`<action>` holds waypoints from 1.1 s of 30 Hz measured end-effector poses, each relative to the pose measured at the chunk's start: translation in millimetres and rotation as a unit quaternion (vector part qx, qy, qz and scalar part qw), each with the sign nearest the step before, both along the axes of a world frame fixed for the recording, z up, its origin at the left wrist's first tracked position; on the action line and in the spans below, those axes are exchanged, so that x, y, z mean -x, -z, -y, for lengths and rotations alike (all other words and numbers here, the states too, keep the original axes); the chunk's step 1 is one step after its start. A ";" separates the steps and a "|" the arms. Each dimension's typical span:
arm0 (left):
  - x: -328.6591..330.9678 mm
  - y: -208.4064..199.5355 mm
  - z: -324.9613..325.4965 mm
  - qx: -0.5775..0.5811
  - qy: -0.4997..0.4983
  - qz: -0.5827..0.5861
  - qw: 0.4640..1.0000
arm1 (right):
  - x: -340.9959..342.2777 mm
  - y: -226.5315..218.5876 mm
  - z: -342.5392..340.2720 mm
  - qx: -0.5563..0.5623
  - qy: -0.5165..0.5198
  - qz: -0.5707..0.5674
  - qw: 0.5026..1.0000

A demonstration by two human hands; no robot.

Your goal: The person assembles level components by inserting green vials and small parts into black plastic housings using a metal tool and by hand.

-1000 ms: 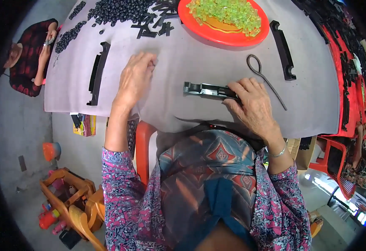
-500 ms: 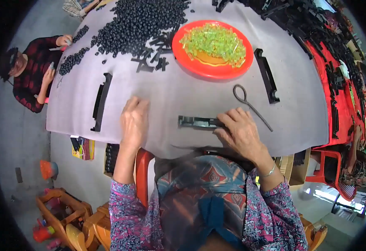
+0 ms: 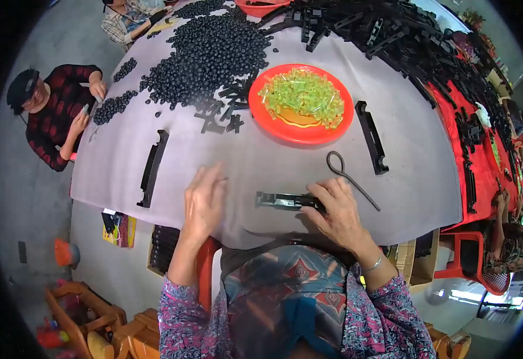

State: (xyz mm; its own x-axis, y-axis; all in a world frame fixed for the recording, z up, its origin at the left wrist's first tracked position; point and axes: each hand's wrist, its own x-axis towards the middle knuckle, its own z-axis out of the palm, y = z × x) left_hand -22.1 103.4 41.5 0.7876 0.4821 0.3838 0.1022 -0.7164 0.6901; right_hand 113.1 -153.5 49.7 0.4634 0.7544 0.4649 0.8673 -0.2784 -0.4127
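Black plastic bar point(image 3: 282, 200) is pinned on the grey table point(image 3: 411, 179) by the right hand point(image 3: 336, 209); left hand point(image 3: 204, 200) lies open, empty. Fitting seems underway; a small part is needed next.

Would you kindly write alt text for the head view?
A person's right hand holds a long black plastic part on a grey table; the left hand rests flat nearby. Beyond sit an orange plate of green pieces and black beads.

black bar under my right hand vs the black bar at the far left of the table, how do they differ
The right hand grips the near bar; the left bar lies untouched, apart from the left hand. The near bar lies crosswise, the left bar points away. Both are long black parts on the grey table.
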 end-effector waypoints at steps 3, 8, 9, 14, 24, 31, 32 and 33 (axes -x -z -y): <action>-1.2 -30.5 32.3 0.013 0.083 0.037 0.996 | 6.7 -0.7 1.9 -0.070 -0.009 -0.098 0.993; -3.4 -24.5 80.0 -0.052 0.217 0.112 0.968 | 29.6 -15.0 0.6 -0.093 -0.031 -0.348 0.933; -3.5 -25.1 86.5 -0.024 0.246 0.111 0.963 | 30.9 -16.1 0.8 -0.088 -0.038 -0.364 0.926; -9.2 -16.5 96.9 0.007 0.248 0.162 0.955 | 29.4 -20.4 2.5 -0.063 -0.043 -0.612 0.787; -5.5 -8.7 87.0 0.044 0.262 0.060 0.962 | 20.5 -14.0 8.9 -0.049 -0.026 -0.630 0.774; 0.8 0.7 92.7 0.128 0.237 0.060 0.961 | 28.0 -4.7 14.6 -0.056 -0.005 -0.530 0.846; 1.4 1.9 94.0 0.135 0.236 0.058 0.961 | 28.7 -4.3 15.8 -0.051 0.001 -0.525 0.850; 2.1 0.6 94.6 0.137 0.235 0.057 0.961 | 29.5 -4.8 15.8 -0.050 0.001 -0.527 0.849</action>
State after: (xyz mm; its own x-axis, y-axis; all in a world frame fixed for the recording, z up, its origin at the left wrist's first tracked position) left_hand -24.2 8.7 41.0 0.9031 0.1786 0.3906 -0.2759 -0.4556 0.8463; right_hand 83.6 -169.3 54.5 0.6631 0.7340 -0.1470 0.0025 -0.1985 -0.9801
